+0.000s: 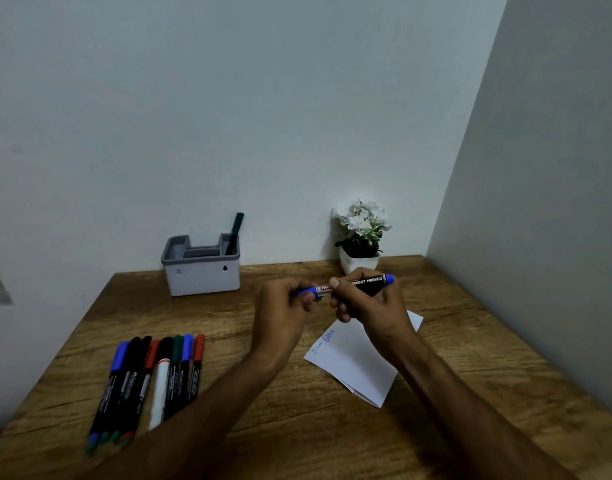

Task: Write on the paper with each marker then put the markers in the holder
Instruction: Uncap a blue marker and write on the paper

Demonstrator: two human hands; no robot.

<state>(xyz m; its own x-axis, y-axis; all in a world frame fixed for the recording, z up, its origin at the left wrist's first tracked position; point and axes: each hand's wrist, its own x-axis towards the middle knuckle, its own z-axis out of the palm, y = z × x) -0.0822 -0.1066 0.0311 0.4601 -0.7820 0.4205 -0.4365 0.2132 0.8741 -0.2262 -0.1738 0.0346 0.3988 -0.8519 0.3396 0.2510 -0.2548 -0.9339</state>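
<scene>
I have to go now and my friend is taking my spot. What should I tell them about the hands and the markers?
Left hand grips the blue cap end of the blue permanent marker; right hand grips its black barrel. Both hold it above the table, level, cap on or nearly on.
The paper lies below the right hand and has blue writing near its top left edge.
The holder at the wall has one green marker standing in its right back slot.
A row of markers lies on the left, not in the holder.
Left to do: drop the blue marker in the holder, then write with and store the rest.
</scene>
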